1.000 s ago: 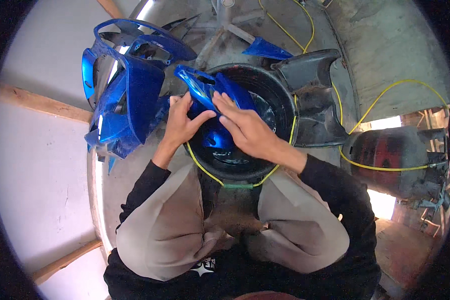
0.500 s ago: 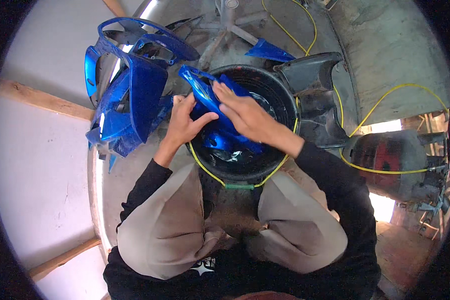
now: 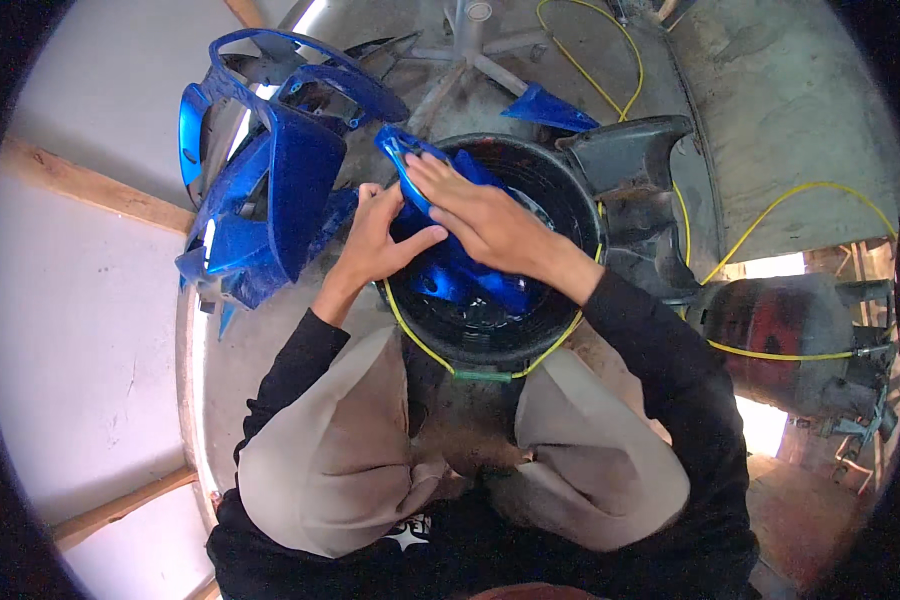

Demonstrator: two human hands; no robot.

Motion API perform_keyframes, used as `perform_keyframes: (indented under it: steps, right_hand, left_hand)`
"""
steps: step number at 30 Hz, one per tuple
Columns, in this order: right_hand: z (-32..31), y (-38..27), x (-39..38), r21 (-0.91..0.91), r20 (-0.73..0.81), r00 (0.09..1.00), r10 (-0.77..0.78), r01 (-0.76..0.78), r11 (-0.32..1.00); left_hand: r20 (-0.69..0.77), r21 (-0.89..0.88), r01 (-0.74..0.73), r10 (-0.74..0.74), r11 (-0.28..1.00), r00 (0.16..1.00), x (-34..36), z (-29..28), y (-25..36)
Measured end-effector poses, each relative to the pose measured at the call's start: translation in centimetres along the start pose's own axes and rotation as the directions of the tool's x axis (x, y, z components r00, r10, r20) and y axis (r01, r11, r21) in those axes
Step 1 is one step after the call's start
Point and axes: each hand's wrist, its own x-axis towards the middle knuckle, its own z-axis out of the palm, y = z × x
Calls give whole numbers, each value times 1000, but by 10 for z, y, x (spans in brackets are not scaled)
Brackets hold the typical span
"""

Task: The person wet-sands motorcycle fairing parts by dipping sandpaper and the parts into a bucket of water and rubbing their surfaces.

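Note:
A glossy blue plastic panel (image 3: 394,148), looking like a motorcycle body cover, is tilted over a black bucket (image 3: 450,345). My left hand (image 3: 375,235) grips its left edge, fingers curled behind it and thumb stretched over the near face. Flat on the panel's upper face lies my right hand (image 3: 480,220), fingers extended and close together. Anything under that palm is hidden. Water glints in the bucket, where more blue plastic (image 3: 440,285) sits low; I cannot tell whether it belongs to the same panel.
Large blue fairings (image 3: 300,190) stand left of the bucket. A small blue piece (image 3: 548,108) lies beyond it, near a metal stand base (image 3: 467,50). Dark plastic parts (image 3: 638,180) adjoin the bucket's right side. A yellow hose (image 3: 770,200) loops at the right.
My right hand has slid a little left and up along the panel, toward its tip. My left hand keeps its grip. The whole view has shifted slightly.

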Motion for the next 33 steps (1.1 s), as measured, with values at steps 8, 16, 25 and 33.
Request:
perform_keyframes:
  steps: [8,16,25,33]
  right_hand:
    - [0,-31,-65,-17,51,989,139,-138,990]
    - [2,3,7,5,12,999,48,-49,999]
    - [-1,-40,-61,-23,68,982,179,-177,984]
    - [-42,22,-31,28,-388,860,332,-348,937]
  left_hand:
    - [88,-8,51,-50,999,995,-4,-13,3]
    - [6,-8,-20,20,1000,1000,0,2,-2]
    - [46,-54,31,-28,998,999,-2,-9,9]
    - [35,-66,12,-9,998,999,3,-7,4]
